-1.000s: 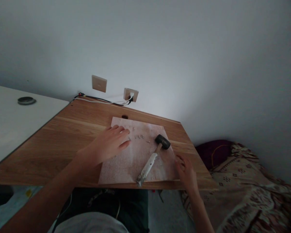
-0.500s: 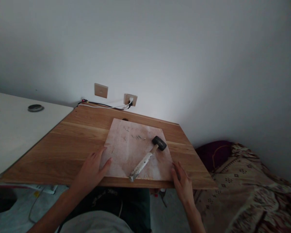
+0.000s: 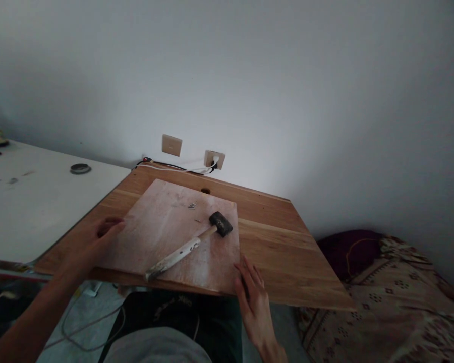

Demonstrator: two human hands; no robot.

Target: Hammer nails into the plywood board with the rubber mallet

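Observation:
A pale pinkish board lies on the wooden desk, its near edge over the desk's front. My left hand grips the board's left edge with curled fingers. My right hand has its fingers straight against the board's near right corner. On the board rests a mallet with a black head and a paint-stained handle. Several small nails lie scattered near the board's far side.
A white table with a round dark grommet adjoins the desk on the left. Two wall plates and cables sit behind the desk. A patterned bedspread lies to the right. My lap is below the desk edge.
The board with the mallet has slid left across the desk. My left hand went from the nails to the board's left edge; my right hand followed the right corner.

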